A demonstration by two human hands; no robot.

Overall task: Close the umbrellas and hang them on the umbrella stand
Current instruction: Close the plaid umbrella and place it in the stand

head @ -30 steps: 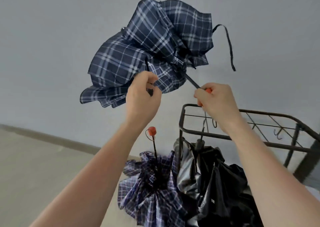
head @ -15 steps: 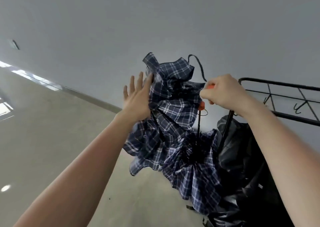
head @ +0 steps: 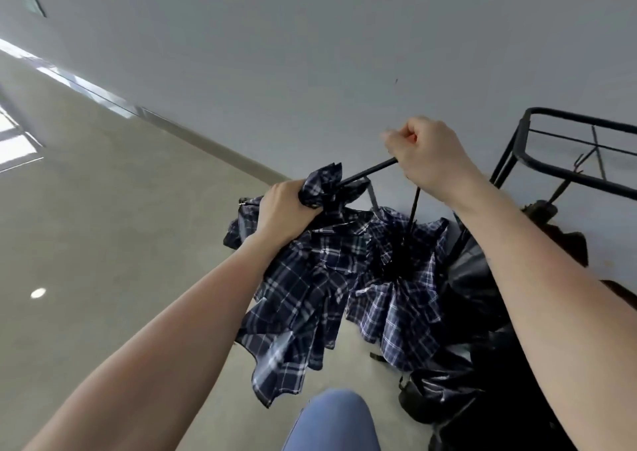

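1. Plaid umbrella [head: 296,299] is being held folded, low, left of the umbrella stand [head: 565,147].
2. Canopy is being bunched in the fisted left hand [head: 286,213].
3. Handle end is being gripped by the fisted right hand [head: 427,154].

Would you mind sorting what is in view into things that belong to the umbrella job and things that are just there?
Belongs to the job:
- plaid umbrella in hand
- second plaid umbrella
- black umbrellas
- umbrella stand
- left hand
- right hand

Just there:
- floor
- wall
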